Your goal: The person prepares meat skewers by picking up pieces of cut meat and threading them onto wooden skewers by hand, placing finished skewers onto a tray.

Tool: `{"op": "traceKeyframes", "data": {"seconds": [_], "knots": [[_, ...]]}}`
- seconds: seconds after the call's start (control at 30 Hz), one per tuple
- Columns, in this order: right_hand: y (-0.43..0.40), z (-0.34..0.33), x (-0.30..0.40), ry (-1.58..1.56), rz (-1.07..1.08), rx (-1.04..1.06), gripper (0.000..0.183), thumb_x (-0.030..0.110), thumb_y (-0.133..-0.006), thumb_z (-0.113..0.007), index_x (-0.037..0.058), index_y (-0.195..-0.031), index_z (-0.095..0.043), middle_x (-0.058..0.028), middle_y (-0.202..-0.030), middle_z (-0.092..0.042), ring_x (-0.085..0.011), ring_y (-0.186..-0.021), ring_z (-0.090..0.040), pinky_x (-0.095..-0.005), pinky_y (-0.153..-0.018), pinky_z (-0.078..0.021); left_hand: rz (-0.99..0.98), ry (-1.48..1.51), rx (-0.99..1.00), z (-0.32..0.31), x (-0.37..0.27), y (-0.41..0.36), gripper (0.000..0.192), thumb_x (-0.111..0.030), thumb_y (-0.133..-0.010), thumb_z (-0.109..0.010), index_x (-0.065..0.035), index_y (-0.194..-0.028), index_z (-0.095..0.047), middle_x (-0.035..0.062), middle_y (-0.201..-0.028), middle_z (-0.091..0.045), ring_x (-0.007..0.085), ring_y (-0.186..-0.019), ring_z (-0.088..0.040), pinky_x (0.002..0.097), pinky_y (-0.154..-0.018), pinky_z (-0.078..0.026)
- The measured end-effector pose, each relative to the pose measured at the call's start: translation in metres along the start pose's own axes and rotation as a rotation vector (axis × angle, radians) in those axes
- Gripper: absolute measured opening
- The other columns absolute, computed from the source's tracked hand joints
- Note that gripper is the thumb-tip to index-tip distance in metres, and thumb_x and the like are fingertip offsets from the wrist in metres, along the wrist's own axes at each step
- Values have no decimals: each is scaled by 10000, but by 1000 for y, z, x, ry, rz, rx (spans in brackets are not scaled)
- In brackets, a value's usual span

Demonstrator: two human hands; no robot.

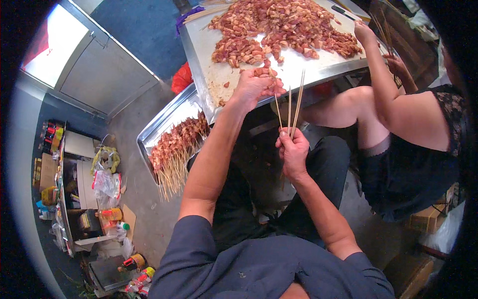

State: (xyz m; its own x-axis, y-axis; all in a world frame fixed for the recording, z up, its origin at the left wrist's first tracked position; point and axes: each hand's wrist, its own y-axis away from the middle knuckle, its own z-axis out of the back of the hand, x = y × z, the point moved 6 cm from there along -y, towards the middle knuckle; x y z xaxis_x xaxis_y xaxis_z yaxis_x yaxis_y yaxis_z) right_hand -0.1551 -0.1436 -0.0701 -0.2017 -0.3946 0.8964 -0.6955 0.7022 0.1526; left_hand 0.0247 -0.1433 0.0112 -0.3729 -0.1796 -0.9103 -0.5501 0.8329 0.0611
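My right hand (pixel 294 151) is closed around several thin wooden skewers (pixel 299 101) that point up towards the table. One of these skewers leans left, and its upper end reaches the fingers of my left hand (pixel 257 88). Those fingers pinch pieces of raw meat around that end, at the near edge of a metal-topped table (pixel 207 80). Beyond my hands, a large heap of cut raw meat (pixel 276 26) covers much of the tabletop. Left of my left forearm, a metal tray (pixel 149 130) holds rows of meat skewers (pixel 175 142), their bare sticks towards me.
A co-worker sits at the right, one hand (pixel 365 33) at the table's edge and the other (pixel 397 65) holding skewers. Loose skewers (pixel 205 14) and a black-handled tool (pixel 343 12) lie on the table. Bottles and bags crowd a shelf (pixel 69 187) at the left.
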Motion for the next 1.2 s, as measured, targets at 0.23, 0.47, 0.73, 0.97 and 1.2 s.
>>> {"op": "traceKeyframes", "data": {"seconds": [0.23, 0.47, 0.73, 0.97, 1.2], "knots": [[-4, 2, 4, -40, 2, -25, 51, 114, -893, -537, 72, -905, -563, 0, -621, -526, -19, -415, -346, -167, -356, -241, 76, -69, 116, -13, 4, 8, 165, 25, -823, -548, 58, -980, -513, 189, -823, -637, 290, -722, -669, 314, -617, -568], [-8, 0, 2, -52, -35, -5, 55, 103, -884, -545, 63, -916, -564, -4, -619, -530, -17, -408, -340, -166, -349, -226, -103, 42, -21, 6, -16, 1, 270, -21, -854, -506, 21, -1121, -484, 216, -1004, -612, 305, -846, -650, 381, -726, -553], [-4, -1, 3, -68, -51, 50, 59, 104, -883, -546, 58, -916, -565, -8, -621, -534, -19, -412, -350, -165, -357, -231, -275, 80, -232, 33, -32, -1, 162, -15, -882, -467, 1, -1037, -514, 183, -1019, -608, 285, -827, -652, 383, -677, -552], [0, -8, -1, -14, -72, 103, 65, 117, -884, -549, 59, -910, -564, -3, -623, -534, -22, -433, -368, -167, -374, -255, -298, 114, -239, 37, -31, -2, 102, -8, -894, -473, -14, -981, -526, 176, -957, -634, 291, -814, -659, 390, -681, -565], [-1, -7, -2, -1, -69, 95, 71, 128, -888, -551, 61, -907, -564, 2, -623, -530, -19, -446, -377, -163, -375, -252, -355, 102, -237, 28, -31, 1, 102, 19, -869, -498, -13, -966, -494, 230, -957, -629, 327, -832, -658, 413, -709, -573]]}}
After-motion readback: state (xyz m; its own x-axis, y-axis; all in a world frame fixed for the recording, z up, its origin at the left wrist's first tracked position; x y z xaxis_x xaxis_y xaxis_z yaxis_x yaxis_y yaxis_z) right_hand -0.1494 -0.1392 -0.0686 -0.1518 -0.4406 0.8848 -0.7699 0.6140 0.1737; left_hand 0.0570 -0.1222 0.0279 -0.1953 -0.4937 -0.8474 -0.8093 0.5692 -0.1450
